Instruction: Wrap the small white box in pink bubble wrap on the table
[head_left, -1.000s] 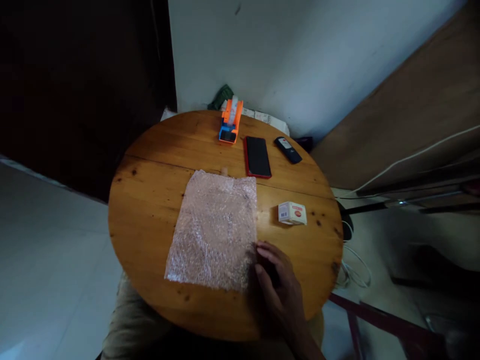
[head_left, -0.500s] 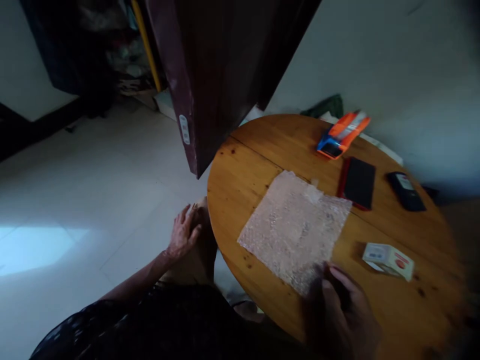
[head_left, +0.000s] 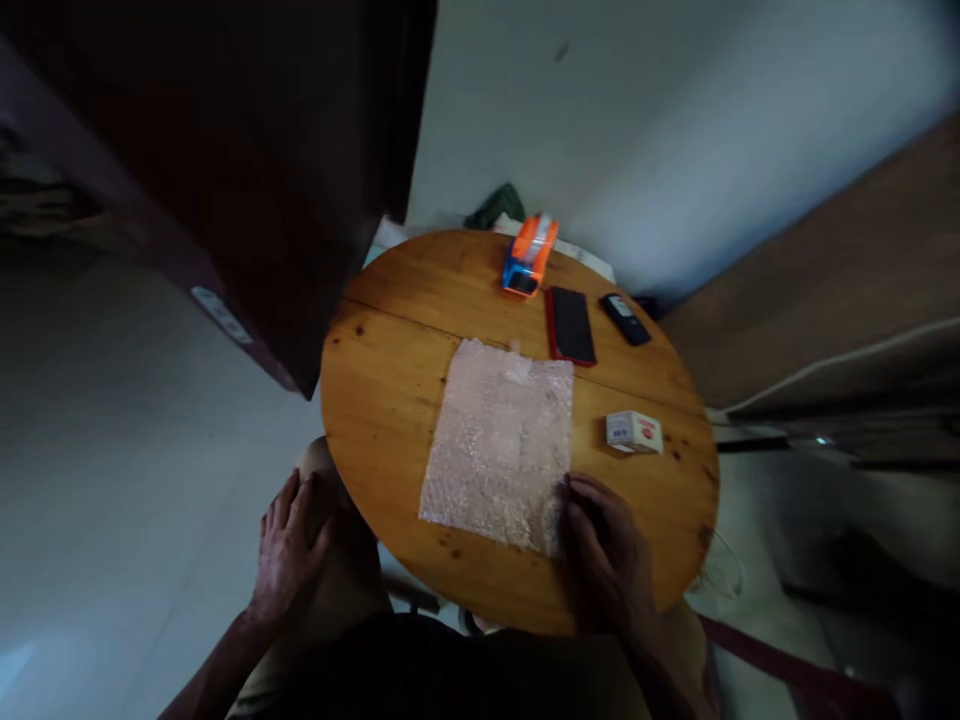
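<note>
A sheet of bubble wrap point(head_left: 501, 446) lies flat in the middle of a round wooden table point(head_left: 382, 380). My right hand point(head_left: 609, 560) rests on the table at the sheet's near right corner, fingers bent and touching its edge. My left hand point(head_left: 287, 548) lies flat on my knee, left of the table, fingers stretched out and holding nothing. A small white box with a red mark point(head_left: 634, 432) sits to the right of the sheet.
At the table's far side lie an orange and blue tape dispenser point(head_left: 529, 255), a dark phone in a red case point(head_left: 571, 325) and a small black handset point(head_left: 625, 319). A dark wooden door point(head_left: 225, 170) stands at left. A white wall is behind.
The view swung left, then back toward the table. My left hand on my knee has come into view. My right hand stays at the sheet's near right corner.
</note>
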